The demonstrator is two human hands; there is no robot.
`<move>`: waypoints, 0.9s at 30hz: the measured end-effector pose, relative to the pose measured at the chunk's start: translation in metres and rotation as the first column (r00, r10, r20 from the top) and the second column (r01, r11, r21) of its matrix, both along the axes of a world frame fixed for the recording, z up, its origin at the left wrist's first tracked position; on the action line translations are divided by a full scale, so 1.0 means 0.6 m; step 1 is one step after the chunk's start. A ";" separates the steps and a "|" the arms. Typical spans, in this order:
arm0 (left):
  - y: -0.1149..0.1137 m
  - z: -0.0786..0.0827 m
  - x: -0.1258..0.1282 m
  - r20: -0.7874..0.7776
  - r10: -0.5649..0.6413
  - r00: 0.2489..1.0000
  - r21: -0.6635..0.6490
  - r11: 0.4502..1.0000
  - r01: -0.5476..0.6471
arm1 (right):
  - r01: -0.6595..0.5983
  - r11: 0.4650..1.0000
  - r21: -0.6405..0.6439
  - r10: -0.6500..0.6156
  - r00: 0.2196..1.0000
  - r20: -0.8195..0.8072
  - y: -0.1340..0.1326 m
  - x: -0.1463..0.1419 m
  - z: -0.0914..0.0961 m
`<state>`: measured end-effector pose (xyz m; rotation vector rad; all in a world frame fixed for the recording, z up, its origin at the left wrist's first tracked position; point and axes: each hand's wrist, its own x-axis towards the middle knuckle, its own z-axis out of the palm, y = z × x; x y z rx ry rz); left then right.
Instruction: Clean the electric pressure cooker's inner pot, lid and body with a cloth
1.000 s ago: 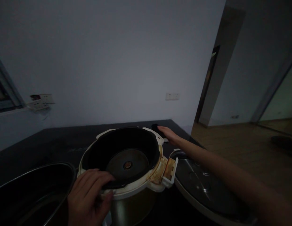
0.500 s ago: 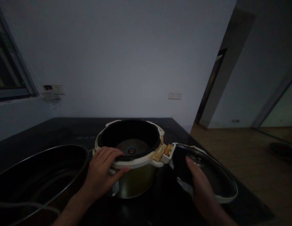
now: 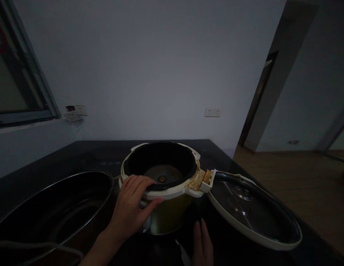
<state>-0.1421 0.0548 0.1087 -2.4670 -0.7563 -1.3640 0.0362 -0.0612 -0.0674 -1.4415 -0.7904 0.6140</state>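
An electric pressure cooker (image 3: 166, 214) with a pale rim and a yellow-green body stands uncovered, a metal plate (image 3: 163, 173) at the bottom of its dark inside. My left hand (image 3: 133, 203) is closed over its near left rim, fingers on top and thumb against the outer side. The lid (image 3: 244, 207) hangs off a stained hinge (image 3: 202, 180) on the right, inner face up. In front of the cooker, low in the view, my right hand (image 3: 202, 244) is closed on a dark cloth (image 3: 184, 255) with a white edge, mostly lost in shadow.
A large dark pan (image 3: 58, 207) stands at the left, with a pale cord (image 3: 36, 244) across its near side. The black countertop (image 3: 97, 155) meets a wall with a socket (image 3: 212, 112). Wooden floor (image 3: 294, 177) lies beyond the right edge.
My right hand has moved off the lid, left and toward me, bringing the cloth along. My left hand keeps its place on the rim. The view has shifted slightly left.
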 end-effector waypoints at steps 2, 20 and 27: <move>-0.005 -0.001 0.009 -0.001 0.034 0.999 0.000 0.999 -0.034 | 0.025 0.999 -0.027 -0.026 0.999 -0.031 0.009 0.009 0.002; -0.016 0.012 0.144 -0.033 0.338 0.941 -0.146 0.929 -0.339 | 0.150 0.987 0.055 -0.138 0.975 -0.176 0.162 0.082 0.124; -0.023 0.014 0.179 -0.050 0.412 0.910 -0.175 0.893 -0.414 | 0.188 0.963 0.196 -0.163 0.977 -0.136 0.205 0.054 0.141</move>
